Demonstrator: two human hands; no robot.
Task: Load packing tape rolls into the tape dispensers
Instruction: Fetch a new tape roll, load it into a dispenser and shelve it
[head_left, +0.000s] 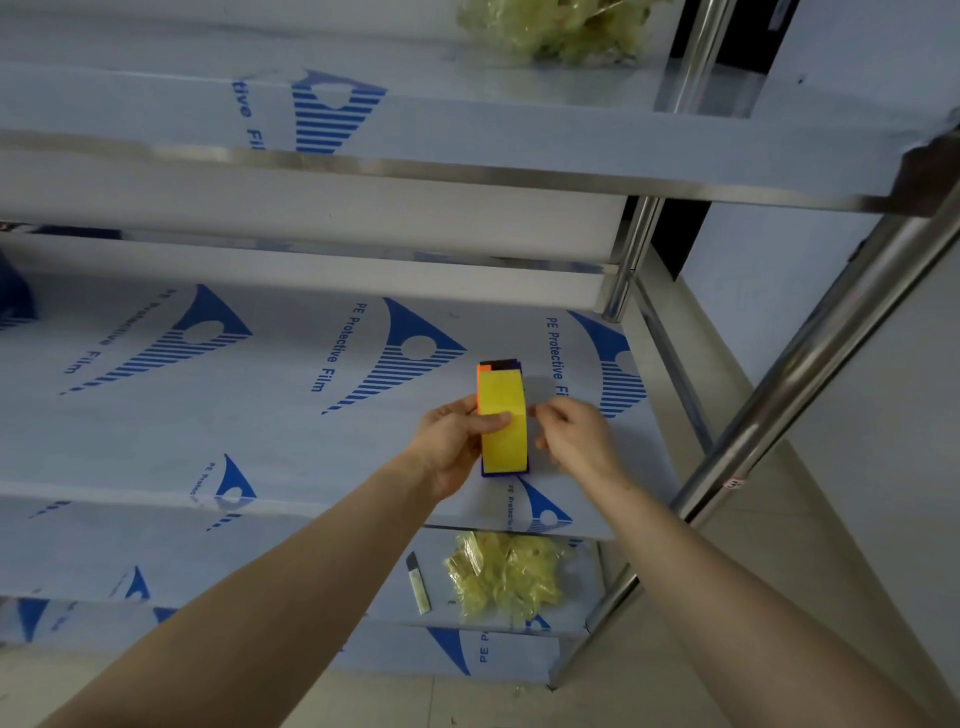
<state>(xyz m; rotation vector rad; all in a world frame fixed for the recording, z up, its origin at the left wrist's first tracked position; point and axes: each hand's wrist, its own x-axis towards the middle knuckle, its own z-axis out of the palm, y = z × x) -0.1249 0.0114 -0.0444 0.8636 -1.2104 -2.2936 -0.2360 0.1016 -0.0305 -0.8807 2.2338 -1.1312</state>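
A yellow packing tape roll (503, 415) sits edge-on inside a dark blue and orange tape dispenser (498, 367) on the middle shelf. My left hand (453, 441) grips the dispenser's left side, thumb lying across the yellow tape. On the roll's right side, my right hand (571, 435) has its fingers curled at the edge; what they pinch is hidden. The dispenser's lower end (504, 472) peeks out beneath the roll.
The film-covered steel shelf (260, 415) stretches to the left, with an upper shelf (467, 171) overhanging. On the lower shelf lie a utility knife (418, 582) and a crumpled heap of yellowish tape (506, 574). A steel post (810, 353) slants on the right.
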